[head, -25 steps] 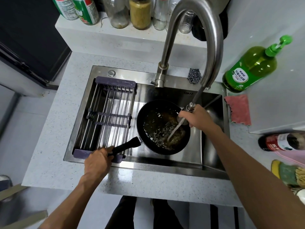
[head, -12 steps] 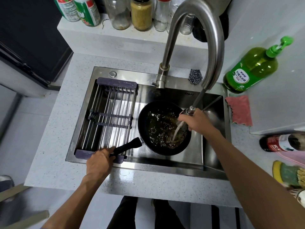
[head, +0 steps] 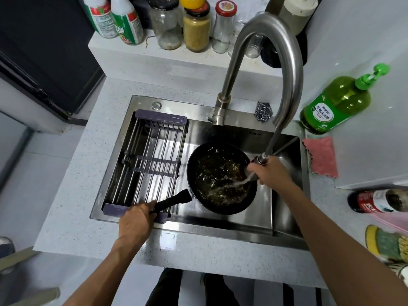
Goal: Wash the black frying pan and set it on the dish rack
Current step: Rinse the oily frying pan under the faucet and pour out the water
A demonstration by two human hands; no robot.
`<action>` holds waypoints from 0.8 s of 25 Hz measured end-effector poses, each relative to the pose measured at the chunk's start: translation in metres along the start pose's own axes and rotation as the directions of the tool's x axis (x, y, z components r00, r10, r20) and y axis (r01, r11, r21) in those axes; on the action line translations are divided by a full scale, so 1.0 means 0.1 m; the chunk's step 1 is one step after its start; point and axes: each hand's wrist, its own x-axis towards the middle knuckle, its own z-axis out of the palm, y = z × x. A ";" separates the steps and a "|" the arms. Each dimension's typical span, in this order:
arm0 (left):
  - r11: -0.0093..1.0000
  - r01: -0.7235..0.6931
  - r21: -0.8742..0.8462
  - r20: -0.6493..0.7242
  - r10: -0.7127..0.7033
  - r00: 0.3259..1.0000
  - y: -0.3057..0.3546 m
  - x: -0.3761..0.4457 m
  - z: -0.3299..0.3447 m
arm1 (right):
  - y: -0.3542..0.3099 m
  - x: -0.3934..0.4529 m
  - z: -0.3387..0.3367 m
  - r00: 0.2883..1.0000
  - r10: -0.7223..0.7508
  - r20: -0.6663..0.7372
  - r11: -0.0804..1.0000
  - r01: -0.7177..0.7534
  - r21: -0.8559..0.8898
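Observation:
The black frying pan (head: 220,177) sits in the steel sink (head: 262,208), with rippling water inside it. My left hand (head: 136,219) grips the end of the pan's black handle (head: 174,200) at the sink's front left. My right hand (head: 271,171) is closed around the pull-out spray head (head: 261,161) of the tap, at the pan's right rim. A water jet runs from the head leftward into the pan. The dish rack (head: 145,162), steel bars with purple ends, spans the sink's left half and holds nothing.
The curved tap (head: 284,69) arches over the sink. A steel scourer (head: 263,111) lies on the back rim. A green dish soap bottle (head: 335,107) and a pink cloth (head: 322,156) sit to the right. Jars and bottles (head: 196,29) line the back ledge.
The spray head and my right hand have shifted slightly right toward the pan's rim, and the jet now shoots more sideways across the pan. My left hand stays on the handle.

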 end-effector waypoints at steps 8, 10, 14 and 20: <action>1.000 -0.007 0.023 -0.011 0.008 1.000 -0.03 0.00 0.02 | 0.00 -0.01 0.04 0.999 0.041 0.030 0.996 -0.043 0.072; 1.000 -0.013 0.024 -0.009 0.013 1.000 -0.02 -0.02 0.01 | 0.01 -0.09 0.09 0.994 0.052 0.091 0.998 -0.055 0.034; 1.000 0.002 0.024 0.016 -0.002 1.000 0.00 -0.01 -0.01 | -0.36 -0.16 0.45 0.976 -0.048 0.210 0.967 -0.007 0.255; 1.000 0.007 0.010 0.080 -0.008 0.997 0.00 0.06 -0.04 | -0.48 -0.19 0.29 0.996 -0.065 -0.062 0.961 0.080 0.265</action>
